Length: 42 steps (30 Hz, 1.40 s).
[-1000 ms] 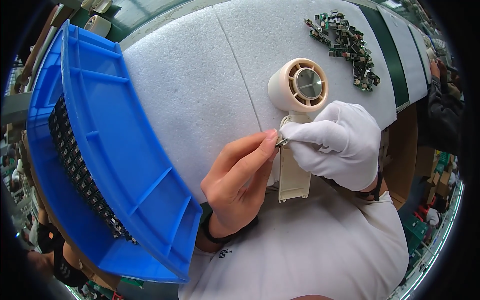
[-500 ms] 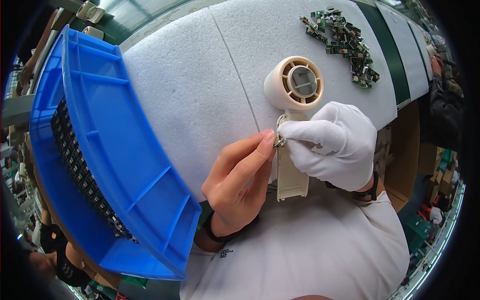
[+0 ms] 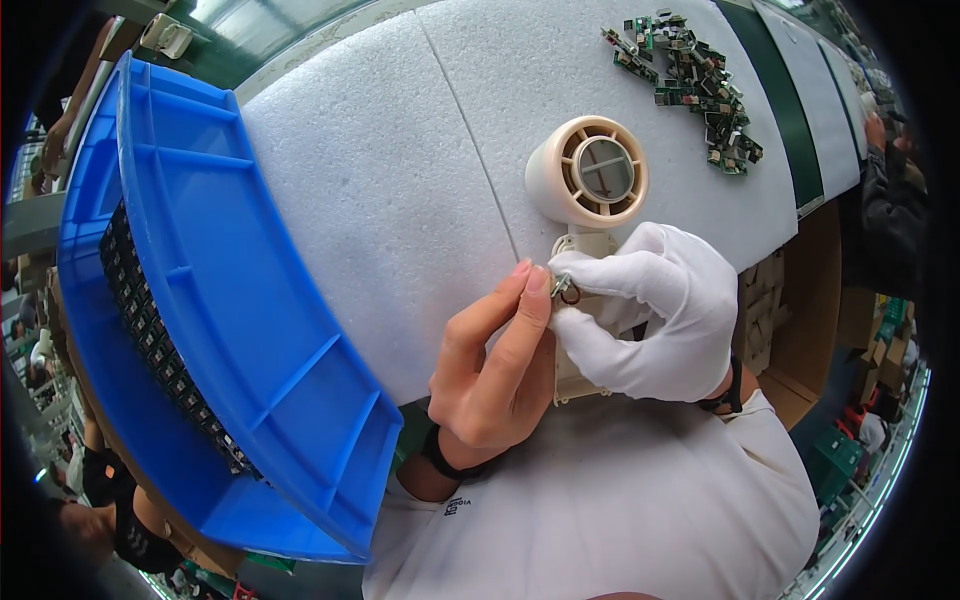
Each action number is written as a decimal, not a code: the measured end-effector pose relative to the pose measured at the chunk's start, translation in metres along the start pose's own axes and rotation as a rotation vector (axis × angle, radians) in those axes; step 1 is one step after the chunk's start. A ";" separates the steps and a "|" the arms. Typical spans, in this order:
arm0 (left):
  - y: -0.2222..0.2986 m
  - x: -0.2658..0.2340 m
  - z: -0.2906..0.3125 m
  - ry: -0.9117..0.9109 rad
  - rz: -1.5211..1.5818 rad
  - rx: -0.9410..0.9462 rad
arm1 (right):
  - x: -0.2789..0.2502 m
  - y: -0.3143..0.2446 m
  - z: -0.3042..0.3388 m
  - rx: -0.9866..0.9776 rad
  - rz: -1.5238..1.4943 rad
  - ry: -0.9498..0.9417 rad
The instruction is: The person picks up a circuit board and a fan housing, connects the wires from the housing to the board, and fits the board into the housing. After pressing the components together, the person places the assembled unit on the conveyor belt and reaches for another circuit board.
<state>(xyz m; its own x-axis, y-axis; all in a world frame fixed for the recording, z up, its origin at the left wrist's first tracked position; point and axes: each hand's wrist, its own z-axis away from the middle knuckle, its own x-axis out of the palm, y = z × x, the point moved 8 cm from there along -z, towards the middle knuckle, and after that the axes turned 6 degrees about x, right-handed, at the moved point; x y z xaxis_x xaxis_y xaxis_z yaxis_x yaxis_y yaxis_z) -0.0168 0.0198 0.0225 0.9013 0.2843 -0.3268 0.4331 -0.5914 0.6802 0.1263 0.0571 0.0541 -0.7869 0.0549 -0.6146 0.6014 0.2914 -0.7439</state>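
A cream handheld fan [image 3: 548,185] lies on the white foam sheet, its round head away from me and its opened handle [image 3: 580,388] toward me. My left hand [image 3: 490,365], bare, pinches a small circuit board [image 3: 557,284] over the handle. A thin dark wire [image 3: 571,296] loops beside that board. My right hand [image 3: 665,310], in a white glove, curls across the handle with thumb and forefinger closing round the same board from the right. Gloved fingers hide much of the handle, and the board shows only in part.
To the left stands a blue plastic bin [image 3: 240,260] with rows of dark circuit boards [image 3: 165,350] inside. Loose green circuit boards [image 3: 705,90] lie in a pile on the foam sheet [image 3: 370,200] at the far right. A cardboard box [image 3: 800,320] stands at right.
My left hand has shifted slightly right. The gloved thumb has moved down from the forefinger, showing the wire loop between them. The fan head has tilted a little.
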 end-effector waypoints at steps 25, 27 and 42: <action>-0.001 -0.006 -0.001 -0.078 0.064 -0.035 | -0.032 0.000 -0.048 -0.125 0.174 -0.134; 0.000 -0.006 -0.001 -0.089 0.063 -0.024 | -0.028 -0.007 -0.061 -0.131 0.189 -0.197; -0.007 -0.013 0.013 0.194 0.142 -0.037 | -0.010 0.034 -0.156 -0.018 0.277 -0.604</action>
<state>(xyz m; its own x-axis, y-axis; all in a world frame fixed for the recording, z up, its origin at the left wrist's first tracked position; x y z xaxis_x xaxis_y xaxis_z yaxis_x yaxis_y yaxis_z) -0.0315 0.0100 0.0132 0.9348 0.3417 -0.0968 0.2986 -0.6087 0.7350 0.1328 0.2152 0.0757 -0.3846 -0.4132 -0.8254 0.7638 0.3597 -0.5360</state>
